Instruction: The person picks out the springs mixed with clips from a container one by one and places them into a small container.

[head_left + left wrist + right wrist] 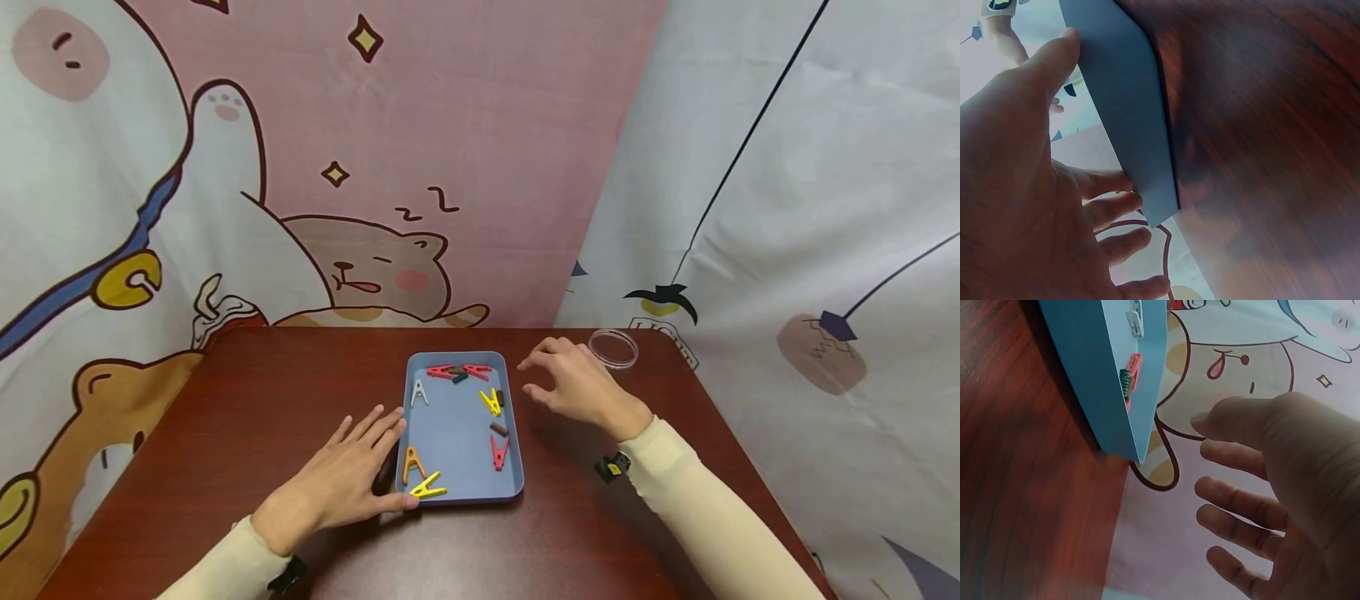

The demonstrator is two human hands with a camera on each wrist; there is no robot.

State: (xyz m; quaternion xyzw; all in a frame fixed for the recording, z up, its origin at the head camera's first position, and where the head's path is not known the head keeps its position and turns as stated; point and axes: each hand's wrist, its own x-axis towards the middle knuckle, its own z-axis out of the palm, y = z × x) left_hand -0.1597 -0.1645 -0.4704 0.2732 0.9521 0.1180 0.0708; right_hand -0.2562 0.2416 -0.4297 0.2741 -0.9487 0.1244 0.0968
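A blue-grey tray (457, 429) lies on the table with spring clips inside. Along its far end are red clips (477, 371) and a small ribbed green piece (461, 378). A white clip (419, 392) is at the far left, an orange clip (412, 465) and a yellow clip (428, 486) at the near left. Down the right side lie another yellow clip, a red clip (499, 452) and small dark brown pieces (498, 429). My left hand (348, 467) rests along the tray's left rim, fingers extended. Beyond the right rim, my right hand (573, 383) hovers apart with nothing in it.
A clear round dish (613, 348) sits at the table's far right, behind my right hand. The dark wooden table (247, 433) extends around the tray. A printed cartoon curtain (480, 167) hangs behind the far edge.
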